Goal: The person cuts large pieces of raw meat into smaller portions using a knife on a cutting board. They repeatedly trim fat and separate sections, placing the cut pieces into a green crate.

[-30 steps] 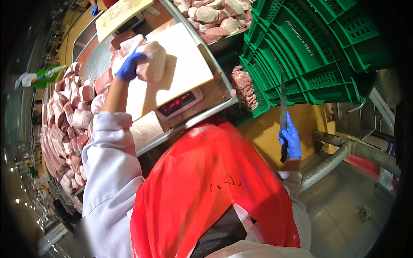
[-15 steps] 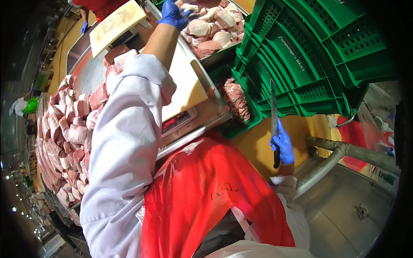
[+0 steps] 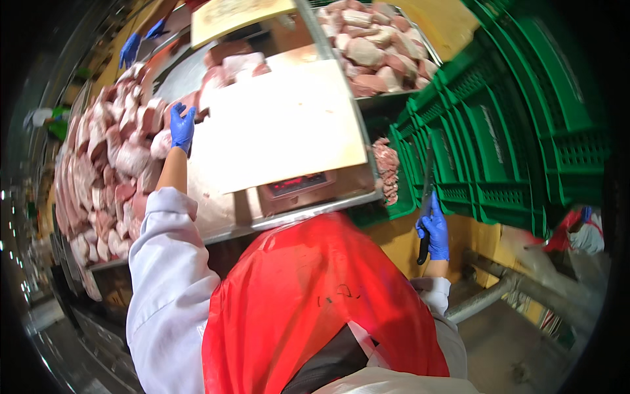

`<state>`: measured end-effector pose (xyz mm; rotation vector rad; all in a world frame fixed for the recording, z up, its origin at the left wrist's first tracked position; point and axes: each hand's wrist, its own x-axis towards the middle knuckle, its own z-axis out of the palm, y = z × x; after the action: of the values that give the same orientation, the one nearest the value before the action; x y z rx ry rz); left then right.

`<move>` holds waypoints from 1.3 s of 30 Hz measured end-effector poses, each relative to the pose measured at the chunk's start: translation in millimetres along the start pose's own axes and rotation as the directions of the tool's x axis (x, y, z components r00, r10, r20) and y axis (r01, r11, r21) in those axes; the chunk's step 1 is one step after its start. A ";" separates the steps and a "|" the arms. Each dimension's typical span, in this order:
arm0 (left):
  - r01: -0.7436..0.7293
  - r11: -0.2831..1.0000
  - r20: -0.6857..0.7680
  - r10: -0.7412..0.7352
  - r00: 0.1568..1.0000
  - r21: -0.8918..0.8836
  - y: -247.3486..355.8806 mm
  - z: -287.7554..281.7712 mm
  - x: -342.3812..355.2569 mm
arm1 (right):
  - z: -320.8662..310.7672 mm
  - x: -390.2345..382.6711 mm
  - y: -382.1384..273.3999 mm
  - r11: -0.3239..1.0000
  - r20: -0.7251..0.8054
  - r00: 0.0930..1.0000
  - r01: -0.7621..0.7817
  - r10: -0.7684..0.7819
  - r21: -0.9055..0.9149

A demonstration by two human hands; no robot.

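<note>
Pork pile: raw, pale-pink chunks (image 3: pixel 98 177), pork by the look, heaped along the left of the metal worktable (image 3: pixel 213 213); this large share looks unsorted as yet.
Far-side gloves: a co-worker's blue-gloved hands (image 3: pixel 129 51) beyond the pile; what they hold, if anything, is too blurred to tell.
Left hand: the left hand (image 3: pixel 182 128), blue-gloved, is unclenched with fingers parted and nothing visible in its grasp; it sits at the pile's inner edge, by the board's left side, though contact with the meat cannot be told.
Loose chunks: several pieces (image 3: pixel 243 64) bunched along the far edge of the board, apparently left to deal with.
White cutting board: the board (image 3: pixel 282 125) lies before the person, overlit, its near edge beside the scale.
Digital scale: the scale (image 3: pixel 298 184) has a lit red display, figures unreadable.
Filled tray: a metal tray (image 3: pixel 424 39) beyond the board's far right corner, heaped with rounded chunks (image 3: pixel 377 56); judged from this heap, a good part is done.
Trimmings: small scraps (image 3: pixel 387 171) gathered in a low green crate (image 3: pixel 401 205), suggesting plenty of cutting done.
Right hand: the right hand (image 3: pixel 434 226), also gloved, is closed around the black handle of a long knife (image 3: pixel 428 172), blade pointing away.
Green crates: tall perforated crates (image 3: pixel 492 144) beyond the blade.
</note>
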<state>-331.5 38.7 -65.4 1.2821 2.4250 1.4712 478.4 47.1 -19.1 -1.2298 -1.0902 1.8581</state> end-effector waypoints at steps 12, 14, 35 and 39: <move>-0.534 0.643 0.663 0.054 0.747 0.549 -80.7 -173.5 -48.7 | 132.4 25.6 -7.1 0.988 -0.006 0.994 0.104 -0.106 -0.110; -0.643 0.506 0.727 0.045 0.685 0.575 -85.4 -154.6 -19.1 | 159.8 26.3 -8.4 0.985 -0.010 0.995 0.099 -0.101 -0.138; 0.618 0.737 0.743 -0.245 0.622 -0.274 -103.2 -94.1 -25.8 | 167.0 -78.3 33.3 0.984 -0.220 0.961 0.176 -0.166 0.027; 0.550 0.654 0.759 0.057 0.649 -0.519 23.9 -107.1 -30.4 | 130.3 -73.7 23.1 0.984 -0.153 0.972 0.181 -0.177 0.011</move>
<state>-340.4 -53.7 0.5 0.9492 1.2145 1.2479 380.8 -62.9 17.3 -1.1966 -1.0549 1.6111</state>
